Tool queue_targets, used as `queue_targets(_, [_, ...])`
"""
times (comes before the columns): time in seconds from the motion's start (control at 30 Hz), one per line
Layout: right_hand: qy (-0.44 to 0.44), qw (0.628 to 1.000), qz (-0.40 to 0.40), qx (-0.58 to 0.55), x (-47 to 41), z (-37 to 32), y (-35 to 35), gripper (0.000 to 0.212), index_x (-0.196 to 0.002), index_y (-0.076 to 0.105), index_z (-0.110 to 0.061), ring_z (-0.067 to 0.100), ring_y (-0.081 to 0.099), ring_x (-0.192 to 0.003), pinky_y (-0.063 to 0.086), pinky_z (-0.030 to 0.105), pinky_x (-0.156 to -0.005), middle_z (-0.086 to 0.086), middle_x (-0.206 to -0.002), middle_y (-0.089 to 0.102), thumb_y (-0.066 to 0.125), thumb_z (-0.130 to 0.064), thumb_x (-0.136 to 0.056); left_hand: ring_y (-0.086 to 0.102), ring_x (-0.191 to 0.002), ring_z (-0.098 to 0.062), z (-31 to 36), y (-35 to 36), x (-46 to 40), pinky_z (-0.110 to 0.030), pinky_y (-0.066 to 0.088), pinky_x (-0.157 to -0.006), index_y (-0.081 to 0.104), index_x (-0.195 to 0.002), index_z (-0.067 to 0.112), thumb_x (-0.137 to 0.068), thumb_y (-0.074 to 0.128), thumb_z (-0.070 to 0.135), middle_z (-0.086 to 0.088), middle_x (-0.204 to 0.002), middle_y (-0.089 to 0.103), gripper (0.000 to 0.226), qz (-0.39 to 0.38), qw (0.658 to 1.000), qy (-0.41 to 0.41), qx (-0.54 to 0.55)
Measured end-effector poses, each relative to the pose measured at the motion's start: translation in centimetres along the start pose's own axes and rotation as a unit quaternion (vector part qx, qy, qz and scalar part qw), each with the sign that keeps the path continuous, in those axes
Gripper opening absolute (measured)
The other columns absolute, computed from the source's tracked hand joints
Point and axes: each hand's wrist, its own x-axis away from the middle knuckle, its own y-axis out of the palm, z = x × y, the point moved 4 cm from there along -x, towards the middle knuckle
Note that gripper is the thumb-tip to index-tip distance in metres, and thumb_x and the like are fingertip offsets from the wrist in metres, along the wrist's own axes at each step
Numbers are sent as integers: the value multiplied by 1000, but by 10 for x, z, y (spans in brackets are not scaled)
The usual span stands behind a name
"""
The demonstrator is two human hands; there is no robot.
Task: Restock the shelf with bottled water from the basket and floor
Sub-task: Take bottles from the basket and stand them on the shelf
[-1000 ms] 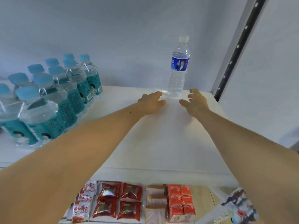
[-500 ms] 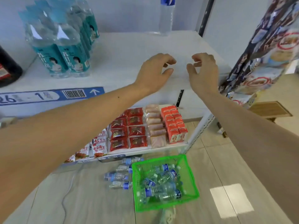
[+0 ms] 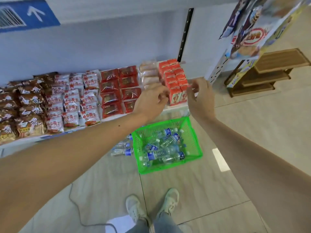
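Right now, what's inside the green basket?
The green basket holds a loose pile of water bottles with blue labels, lying on their sides. The lower ones are covered, so the count is unclear. More bottles on the floor lie beside it, outside.

Lower tier: brown snack packs (image 3: 20, 105) at left, then white-red packs (image 3: 72, 101), red packs (image 3: 119, 89), pale packs (image 3: 149, 73), red cartons (image 3: 175, 78). Wooden steps (image 3: 269, 71) at right. Grey cable (image 3: 79, 211) lies on tiled floor (image 3: 252, 125).
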Motion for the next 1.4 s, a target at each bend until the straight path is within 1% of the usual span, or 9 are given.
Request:
queue_targets(0.23, [125, 984, -125, 18, 52, 133, 82, 24, -117, 54, -15, 21, 59, -95, 48, 35, -76, 2, -113, 55, 55, -23, -94, 62, -81, -15, -93, 117, 22, -34, 51, -84, 66, -102, 17, -87, 60, 17, 0, -108, 59, 16, -82, 987, -140, -3])
queue_targets(0.43, [131, 946, -291, 54, 95, 223, 177, 36, -116, 55, -12, 27, 58, -99, 47, 36, -81, 7, -113, 58, 62, -38, -91, 62, -78, -14, -187, 221, 54, -24, 44, -74, 66, -102, 19, -86, 63, 26, 0, -111, 65, 17, -117, 948, -294, 27])
queue_targets(0.6, [103, 896, -414, 127, 133, 283, 270, 54, -128, 51, -15, 28, 51, -119, 46, 41, -94, 7, -129, 57, 61, -49, -88, 62, -101, -20, -268, 290, 94, -27, 45, -84, 66, -107, 14, -89, 61, 28, 0, -116, 65, 24, -124, 912, -388, 37])
queue_targets(0.77, [59, 831, -516, 199, 172, 331, 360, 68, -134, 45, -16, 31, 53, -122, 47, 43, -97, 11, -133, 56, 65, -54, -82, 65, -93, -32, -338, 348, 138, -35, 52, -77, 66, -91, 3, -92, 53, 33, -17, -96, 67, 32, -128, 854, -503, 44])
queue_targets(0.87, [29, 779, -584, 228, 191, 359, 406, 78, -140, 39, -17, 31, 51, -124, 45, 42, -100, 12, -137, 53, 69, -56, -79, 66, -95, -35, -372, 385, 164, -46, 55, -86, 59, -109, -3, -95, 46, 42, -22, -100, 64, 50, -148, 789, -590, 87])
queue_targets(0.93, [8, 747, -618, 244, 202, 373, 427, 88, -144, 34, -20, 31, 48, -128, 41, 43, -104, 10, -142, 49, 73, -56, -74, 64, -86, -30, -386, 405, 181, -44, 56, -84, 54, -117, -2, -95, 44, 44, -19, -100, 62, 52, -140, 746, -638, 131])
queue_targets(1.03, [-38, 725, -628, 279, 212, 384, 445, 93, -145, 33, -19, 31, 43, -133, 32, 47, -110, 9, -147, 44, 76, -55, -71, 58, -80, -27, -400, 421, 194, -42, 55, -75, 42, -126, 2, -95, 44, 43, -20, -109, 62, 51, -124, 720, -667, 143])
queue_targets(1.27, [-45, 777, -580, 240, 203, 381, 431, 79, -138, 43, -20, 25, 52, -122, 39, 43, -103, 5, -136, 54, 75, -51, -73, 62, -101, -30, -402, 415, 190, -41, 55, -77, 40, -130, 5, -94, 46, 44, -18, -118, 60, 53, -85, 696, -687, 191])
queue_targets(1.4, [-38, 829, -510, 226, 185, 354, 394, 78, -138, 42, -24, 23, 48, -127, 37, 44, -105, 3, -139, 52, 75, -51, -73, 66, -98, -31, -372, 386, 166, -42, 58, -79, 38, -132, 3, -90, 55, 47, -17, -112, 61, 64, -7, 684, -684, 254])
